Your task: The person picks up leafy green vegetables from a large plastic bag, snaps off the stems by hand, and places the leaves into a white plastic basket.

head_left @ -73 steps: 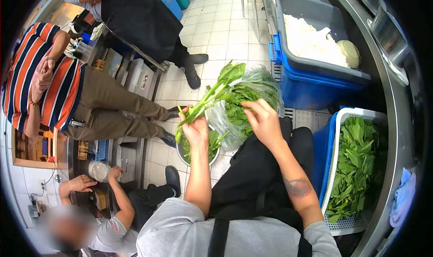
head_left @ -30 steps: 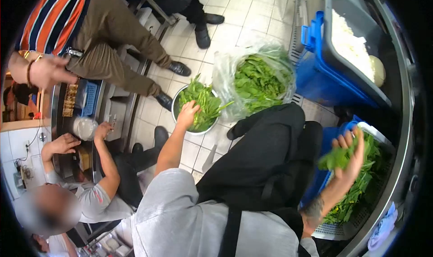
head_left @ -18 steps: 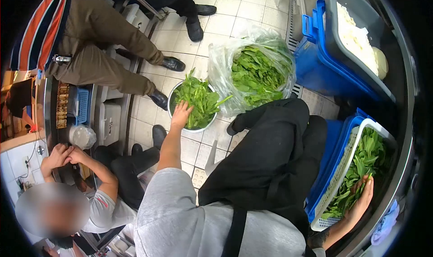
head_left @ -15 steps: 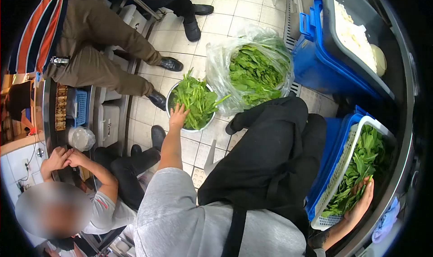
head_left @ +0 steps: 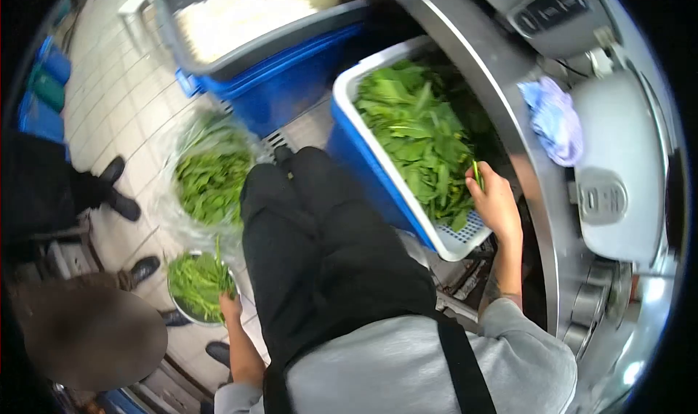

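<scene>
Over the edge of the white basket [head_left: 462,245], the right hand [head_left: 497,202] held a green stem [head_left: 477,173], its grip clamped on it between thumb and fingers. Beside that hand, leafy basket greens [head_left: 411,138] filled much of the basket, which sat at a blue bin [head_left: 371,174].

Down by the floor [head_left: 120,116], the left hand [head_left: 230,305] was at the side of a round bowl [head_left: 179,311], near upright stalks [head_left: 219,258]; whether its grip was apart or together, I could not tell. Bowl greens [head_left: 193,279] were heaped there. Just beside the bowl was a clear plastic bag [head_left: 169,189] with more leaves [head_left: 212,187] in it.

Past the knees, a gray tub [head_left: 236,71] held something white [head_left: 243,21]. A cloth [head_left: 554,123] lay near the steel counter [head_left: 529,189], and other people's dark shoes [head_left: 125,205] showed near the bag.
</scene>
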